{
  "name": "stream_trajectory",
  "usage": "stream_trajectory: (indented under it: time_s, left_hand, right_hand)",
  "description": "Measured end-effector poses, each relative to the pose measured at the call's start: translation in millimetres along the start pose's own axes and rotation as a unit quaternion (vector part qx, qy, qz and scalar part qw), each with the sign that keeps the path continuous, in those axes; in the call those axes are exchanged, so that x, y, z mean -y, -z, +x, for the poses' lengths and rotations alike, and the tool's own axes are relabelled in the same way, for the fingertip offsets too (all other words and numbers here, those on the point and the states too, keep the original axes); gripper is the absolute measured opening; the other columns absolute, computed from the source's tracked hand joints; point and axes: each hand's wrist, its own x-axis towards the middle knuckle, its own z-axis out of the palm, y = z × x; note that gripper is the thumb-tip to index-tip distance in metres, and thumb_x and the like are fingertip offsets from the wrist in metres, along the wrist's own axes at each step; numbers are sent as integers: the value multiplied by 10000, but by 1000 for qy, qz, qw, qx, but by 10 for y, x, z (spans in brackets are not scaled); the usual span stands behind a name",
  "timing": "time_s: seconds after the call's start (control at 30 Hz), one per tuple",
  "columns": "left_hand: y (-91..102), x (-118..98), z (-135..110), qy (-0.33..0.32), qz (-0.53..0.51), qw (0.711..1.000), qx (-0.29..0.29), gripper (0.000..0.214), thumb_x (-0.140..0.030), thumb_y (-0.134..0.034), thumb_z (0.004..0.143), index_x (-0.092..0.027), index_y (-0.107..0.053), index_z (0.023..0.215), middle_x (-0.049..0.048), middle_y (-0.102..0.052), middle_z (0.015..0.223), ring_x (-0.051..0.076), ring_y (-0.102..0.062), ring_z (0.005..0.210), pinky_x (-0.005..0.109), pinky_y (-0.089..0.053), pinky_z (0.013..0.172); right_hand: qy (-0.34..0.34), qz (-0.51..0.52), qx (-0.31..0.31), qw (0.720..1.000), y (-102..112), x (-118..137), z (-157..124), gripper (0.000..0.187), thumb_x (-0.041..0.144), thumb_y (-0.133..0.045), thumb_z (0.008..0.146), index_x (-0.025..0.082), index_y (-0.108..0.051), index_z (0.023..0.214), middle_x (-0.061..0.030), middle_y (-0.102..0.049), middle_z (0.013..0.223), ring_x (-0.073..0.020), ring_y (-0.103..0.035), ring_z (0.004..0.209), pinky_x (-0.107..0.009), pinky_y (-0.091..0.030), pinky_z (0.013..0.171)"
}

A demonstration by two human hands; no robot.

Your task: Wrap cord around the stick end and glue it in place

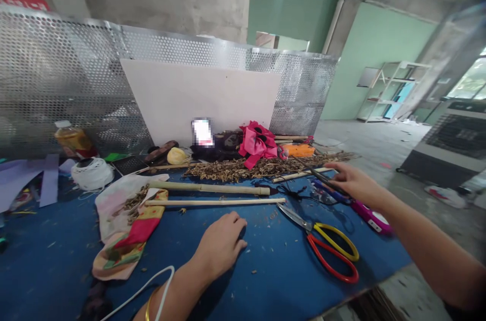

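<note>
My left hand (222, 245) rests knuckles-up on the blue table (266, 280), fingers curled under and holding nothing that shows. Just beyond it lie two long bamboo sticks (212, 195). My right hand (351, 182) reaches over the table's right side, its fingers closed on a thin dark tool (317, 173) that points left. Beneath that hand lies a purple-and-white handled tool (370, 214). Scissors with red and yellow handles (328, 247) lie open between my two hands.
A heap of dry brown twigs (261, 166) stretches across the back, with a pink cloth (257, 145) and an orange object (299, 150) behind. A patterned cloth (127, 225), a white cord spool (92, 173) and a bottle (74, 141) sit left. A perforated metal screen (76, 73) stands behind.
</note>
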Motion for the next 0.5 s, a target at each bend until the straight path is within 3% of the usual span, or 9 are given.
stream_trajectory:
  time_s: [0.17, 0.27, 0.37, 0.5]
  left_hand:
    - [16, -9, -11, -2, 0, 1000, -4, 193, -251, -538, 842, -225, -573, 1030, 50, -578, 1080, 242, -544, 1008, 341, -411, 812]
    - [11, 3, -10, -3, -3, 1000, -5, 195, -250, -541, 843, -232, -570, 1035, 46, -577, 1076, 238, -544, 1012, 337, -405, 814]
    - [8, 12, -3, -2, -6, 1000, -3, 194, -245, -540, 843, -232, -570, 1034, 43, -578, 1073, 234, -545, 1010, 334, -402, 807]
    - [8, 18, 2, 3, -8, 1000, 4, 204, -247, -533, 845, -230, -576, 1044, 47, -579, 1085, 244, -544, 1020, 340, -409, 794]
  right_hand:
    - [63, 68, 12, 996, -468, -259, -468, 611, 445, -577, 710, 194, -454, 1254, 34, -570, 642, -167, -556, 552, -273, -409, 494]
    - [80, -16, -24, 996, -712, -381, -692, 605, 433, -552, 753, 236, -411, 1308, 42, -576, 651, -175, -548, 535, -291, -411, 516]
    - [74, -125, -70, 987, -816, -468, -853, 628, 452, -540, 789, 274, -357, 1364, 18, -635, 739, -202, -602, 609, -308, -437, 573]
    - [109, -224, -96, 964, -778, -595, -950, 615, 440, -499, 833, 270, -324, 1397, -31, -684, 845, -243, -629, 720, -341, -458, 639]
